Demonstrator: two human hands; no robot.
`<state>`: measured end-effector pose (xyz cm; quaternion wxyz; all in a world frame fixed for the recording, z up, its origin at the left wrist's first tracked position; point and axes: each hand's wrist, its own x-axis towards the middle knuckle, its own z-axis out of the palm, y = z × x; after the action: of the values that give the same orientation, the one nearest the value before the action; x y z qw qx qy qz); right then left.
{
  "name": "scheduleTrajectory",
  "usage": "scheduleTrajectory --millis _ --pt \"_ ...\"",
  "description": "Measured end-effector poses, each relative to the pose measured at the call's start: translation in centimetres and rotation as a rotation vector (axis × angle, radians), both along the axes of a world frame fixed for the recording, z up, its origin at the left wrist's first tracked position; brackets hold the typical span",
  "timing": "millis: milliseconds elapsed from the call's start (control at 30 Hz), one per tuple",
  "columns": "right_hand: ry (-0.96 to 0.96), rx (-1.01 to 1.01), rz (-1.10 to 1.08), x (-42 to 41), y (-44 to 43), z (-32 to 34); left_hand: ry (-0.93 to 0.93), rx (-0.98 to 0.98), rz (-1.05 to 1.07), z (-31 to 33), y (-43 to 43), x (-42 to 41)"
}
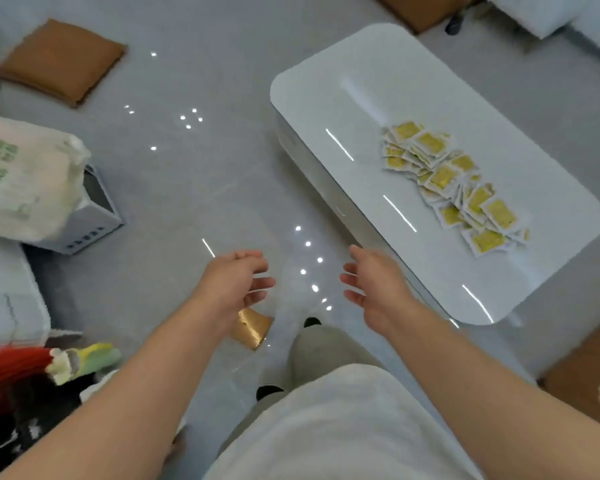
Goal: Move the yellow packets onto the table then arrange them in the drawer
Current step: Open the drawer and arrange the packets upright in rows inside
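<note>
The yellow packets (454,183) are lying heaped on the right of the white table (326,98), so the drawer stage is probably starting. The left hand (234,284) and right hand (374,289) are hovering empty, fingers relaxed, over the floor. No drawer is showing; finding and opening one likely comes next.

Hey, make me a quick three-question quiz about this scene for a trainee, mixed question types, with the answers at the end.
1. True or false: the yellow packets lie heaped on the white table.
2. The left hand holds: A a packet, B nothing, C a cup.
3. Fill in: the brown cushion lies on the ____.
Key: 1 true; 2 B; 3 floor.
</note>
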<state>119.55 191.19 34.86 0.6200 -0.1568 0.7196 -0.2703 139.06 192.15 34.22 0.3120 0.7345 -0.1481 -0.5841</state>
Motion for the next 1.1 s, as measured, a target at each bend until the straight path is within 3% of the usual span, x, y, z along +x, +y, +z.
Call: scheduleTrajectory --millis 167,433,1100 --pt "-0.007 -0.009 -0.198 1.7 -3.3 -1.7 0.002 0.004 -0.209 -0.4 -7.2 1.3" --pt "-0.044 -0.017 -0.299 4.9 -11.3 -2.6 -0.066 -0.014 -0.317 0.2 -16.7 2.9" --pt "-0.037 -0.016 -0.714 2.7 -14.7 -3.3 -0.045 0.045 -0.718 0.0 -24.8 -2.6"
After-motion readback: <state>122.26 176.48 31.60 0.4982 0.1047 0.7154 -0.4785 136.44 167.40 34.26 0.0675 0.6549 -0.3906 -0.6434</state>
